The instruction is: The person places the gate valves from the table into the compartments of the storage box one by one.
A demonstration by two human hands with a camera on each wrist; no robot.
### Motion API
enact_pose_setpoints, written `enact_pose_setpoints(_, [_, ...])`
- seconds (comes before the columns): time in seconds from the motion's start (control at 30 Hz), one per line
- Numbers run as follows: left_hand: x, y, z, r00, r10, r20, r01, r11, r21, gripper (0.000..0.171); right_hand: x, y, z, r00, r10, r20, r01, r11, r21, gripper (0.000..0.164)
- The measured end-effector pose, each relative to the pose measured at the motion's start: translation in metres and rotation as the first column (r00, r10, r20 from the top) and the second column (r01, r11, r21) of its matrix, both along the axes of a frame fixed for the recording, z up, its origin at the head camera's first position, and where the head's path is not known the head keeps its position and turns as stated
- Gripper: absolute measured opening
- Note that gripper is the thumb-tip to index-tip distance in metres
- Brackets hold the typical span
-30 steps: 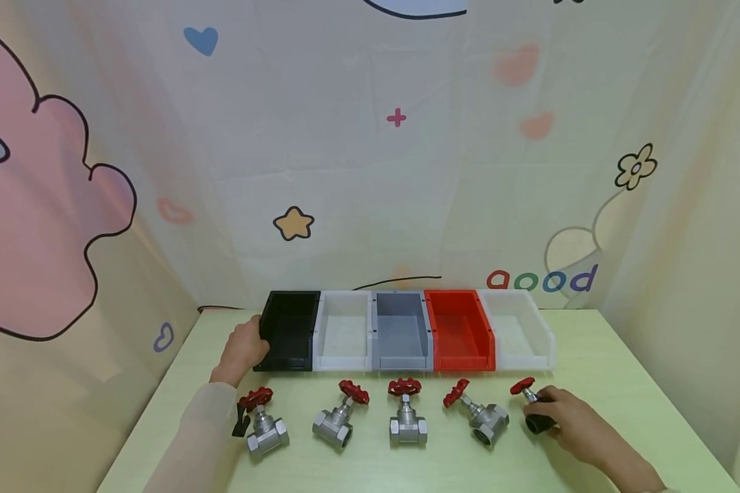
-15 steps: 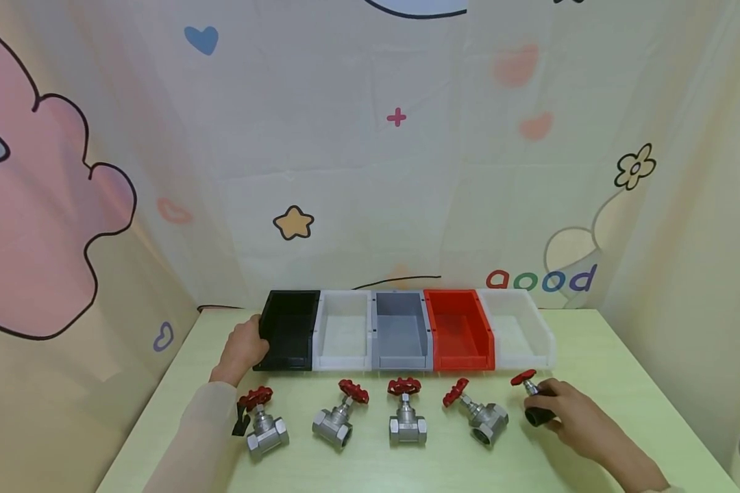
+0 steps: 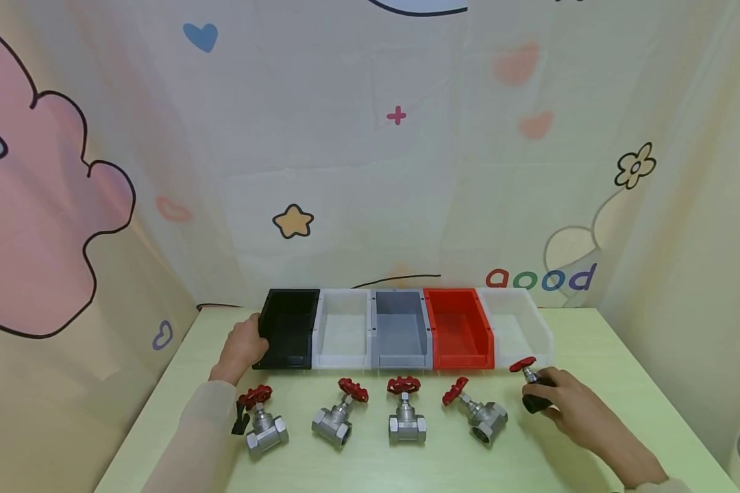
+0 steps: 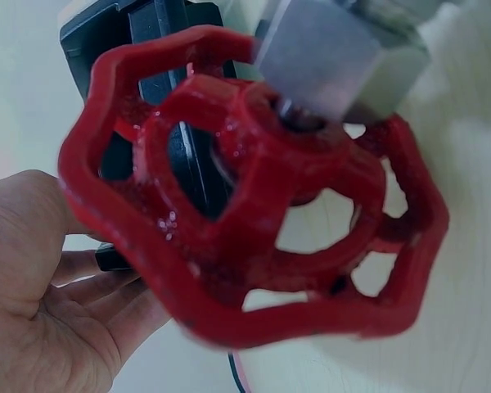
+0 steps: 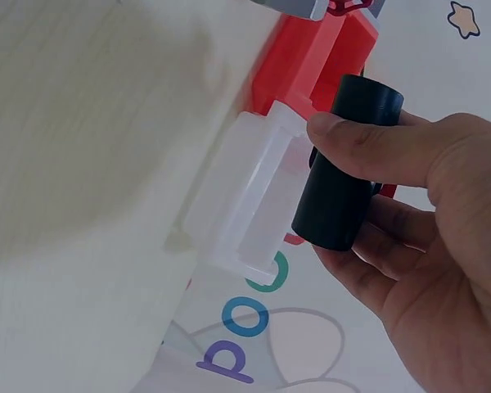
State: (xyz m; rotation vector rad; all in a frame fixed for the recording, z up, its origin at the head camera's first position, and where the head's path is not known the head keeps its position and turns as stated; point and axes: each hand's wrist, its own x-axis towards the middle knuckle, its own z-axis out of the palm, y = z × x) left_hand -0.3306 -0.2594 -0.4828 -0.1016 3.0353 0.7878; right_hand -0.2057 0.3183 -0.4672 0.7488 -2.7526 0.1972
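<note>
At the left end of a row of bins, my left hand grips the side wall of the black bin. My right hand holds a gate valve with a black body, thumb across the body and fingers behind it. Its red handwheel points up and left, overlapping the front of the right white bin in the head view. A silver valve with a red handwheel lies near my left forearm, its wheel covering part of my left hand in the left wrist view.
Between the end bins stand a white bin, a grey bin and a red bin. In front lie more silver valves: one tilted, one straight and one turned right. A printed curtain hangs behind.
My right hand has lifted the black valve off the table and brought it slightly up and toward the right white bin. The left hand stays on the black bin.
</note>
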Motion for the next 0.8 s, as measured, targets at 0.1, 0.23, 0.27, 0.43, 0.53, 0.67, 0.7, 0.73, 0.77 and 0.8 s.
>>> enact_pose_setpoints(0.1, [-0.002,-0.001,-0.002,1.000,-0.008,-0.012,0.008,1.000,-0.005,0.065,-0.001,0.001,0.003,1.000,-0.009,-0.022,0.009,1.000,-0.003,0.043])
enact_pose_setpoints(0.23, [-0.002,-0.002,-0.004,1.000,-0.010,-0.011,0.010,1.000,-0.005,0.065,-0.004,0.001,0.007,1.000,-0.023,-0.020,0.023,1.000,-0.008,0.042])
enact_pose_setpoints(0.27, [-0.002,-0.001,-0.004,1.000,-0.009,-0.010,0.009,1.000,-0.004,0.065,-0.005,0.001,0.008,1.000,-0.021,-0.023,0.021,1.000,-0.010,0.042])
enact_pose_setpoints(0.43, [-0.001,-0.001,-0.002,1.000,-0.009,-0.012,0.009,1.000,-0.007,0.065,-0.010,-0.001,0.013,0.999,-0.002,-0.052,0.001,1.000,-0.026,0.042])
enact_pose_setpoints(0.53, [0.000,-0.001,0.000,1.000,-0.011,-0.012,0.011,1.000,-0.008,0.065,-0.013,-0.002,0.017,0.999,-0.008,-0.050,0.006,0.999,-0.032,0.041])
enact_pose_setpoints(0.67, [0.002,0.000,0.001,1.000,-0.009,-0.011,0.009,1.000,-0.008,0.064,-0.018,-0.002,0.020,0.998,-0.012,-0.059,0.010,0.999,-0.037,0.040])
enact_pose_setpoints(0.7, [0.002,0.001,0.002,1.000,-0.008,-0.011,0.008,1.000,-0.007,0.065,-0.019,-0.001,0.021,0.998,-0.011,-0.069,0.009,0.999,-0.037,0.041])
enact_pose_setpoints(0.73, [0.003,0.001,0.003,1.000,-0.008,-0.010,0.008,1.000,-0.006,0.064,-0.020,-0.001,0.021,0.997,-0.011,-0.079,0.008,0.999,-0.037,0.041])
enact_pose_setpoints(0.77, [0.003,0.001,0.003,1.000,-0.009,-0.009,0.009,1.000,-0.005,0.064,-0.021,-0.001,0.022,0.996,-0.011,-0.084,0.008,0.999,-0.039,0.041])
enact_pose_setpoints(0.8, [0.003,0.002,0.004,1.000,-0.009,-0.008,0.009,1.000,-0.004,0.064,-0.022,-0.001,0.023,0.996,-0.013,-0.089,0.010,0.999,-0.039,0.040])
